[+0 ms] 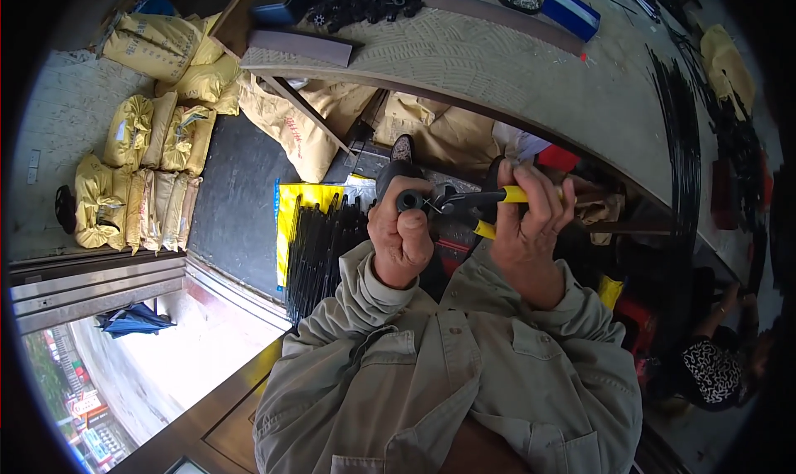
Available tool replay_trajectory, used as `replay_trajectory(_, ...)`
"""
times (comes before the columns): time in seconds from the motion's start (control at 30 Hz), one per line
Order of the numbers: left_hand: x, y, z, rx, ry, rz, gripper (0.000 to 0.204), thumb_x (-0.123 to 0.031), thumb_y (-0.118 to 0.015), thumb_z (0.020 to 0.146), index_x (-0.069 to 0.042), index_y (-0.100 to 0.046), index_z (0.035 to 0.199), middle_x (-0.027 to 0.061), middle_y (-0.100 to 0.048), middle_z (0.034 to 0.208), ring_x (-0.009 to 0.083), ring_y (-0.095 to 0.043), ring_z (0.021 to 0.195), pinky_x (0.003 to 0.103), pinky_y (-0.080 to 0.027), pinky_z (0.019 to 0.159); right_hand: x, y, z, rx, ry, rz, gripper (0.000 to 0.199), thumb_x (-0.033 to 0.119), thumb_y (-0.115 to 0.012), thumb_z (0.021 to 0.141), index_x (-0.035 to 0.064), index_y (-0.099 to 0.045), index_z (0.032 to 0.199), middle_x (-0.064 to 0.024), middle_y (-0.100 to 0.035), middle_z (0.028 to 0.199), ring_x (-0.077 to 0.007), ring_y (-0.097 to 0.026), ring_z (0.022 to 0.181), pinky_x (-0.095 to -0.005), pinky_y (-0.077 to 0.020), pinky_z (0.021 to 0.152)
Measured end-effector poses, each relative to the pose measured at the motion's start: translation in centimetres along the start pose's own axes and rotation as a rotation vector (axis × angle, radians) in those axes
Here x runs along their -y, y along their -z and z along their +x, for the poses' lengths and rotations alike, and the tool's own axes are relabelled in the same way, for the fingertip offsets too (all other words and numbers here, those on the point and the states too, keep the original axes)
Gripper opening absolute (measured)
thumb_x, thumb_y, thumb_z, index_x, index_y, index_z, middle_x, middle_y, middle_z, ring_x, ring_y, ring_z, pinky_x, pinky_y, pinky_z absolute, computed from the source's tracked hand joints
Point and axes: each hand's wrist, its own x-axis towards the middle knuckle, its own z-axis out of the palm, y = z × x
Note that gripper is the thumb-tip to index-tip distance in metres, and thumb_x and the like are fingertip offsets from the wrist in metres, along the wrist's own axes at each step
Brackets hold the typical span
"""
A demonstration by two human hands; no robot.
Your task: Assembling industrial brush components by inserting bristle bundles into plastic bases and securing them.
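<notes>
My left hand [398, 243] is closed round a black tubular part [408, 199], its round open end facing up between thumb and fingers. In my right hand [531, 238] is a pair of pliers [473, 199] with dark jaws and yellow grips. One yellow handle lies under my fingers, and the lower one angles away by the thumb. The tips of the jaws are at the right side of the black part, by a small thin metal piece; whether they grip it I cannot tell.
A bundle of thin black rods [319, 254] lies on a yellow sheet [292, 194] to my left. Ahead stands a workbench [464, 55] with black parts, a blue box [570, 14] and long black strips [681, 142]. Stacked sacks [166, 209] line the far left. Another person [715, 370] sits at right.
</notes>
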Motion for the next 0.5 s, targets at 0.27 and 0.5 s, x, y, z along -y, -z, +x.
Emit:
replay_trajectory(0.27,0.0,3.3,1.4,0.537,-0.087,-0.319,0.045,-0.036,-0.056,0.083,0.002,-0.051,0.107,0.0118,-0.057,0.100,0.0184,-0.057,0.081,0.026,-0.043,0.071,-7.5,5.1,4.8,0.946,0.277,0.997,0.037,0.017,-0.068,0.075,0.0024,-0.048,0.103,-0.0144,-0.052,0.106,-0.0280,-0.057,0.089,-0.0384,-0.0467,0.072)
replay_trajectory(0.5,0.3,3.3,1.4,0.868,-0.173,-0.317,0.062,-0.037,-0.068,0.073,0.005,-0.049,0.112,0.0160,-0.054,0.109,0.0210,-0.056,0.092,0.030,-0.042,0.080,-7.8,5.3,5.3,1.011,0.132,1.061,0.049,0.019,-0.071,0.071,0.0013,-0.043,0.108,-0.0153,-0.054,0.105,-0.0237,-0.060,0.079,-0.0332,-0.0489,0.069)
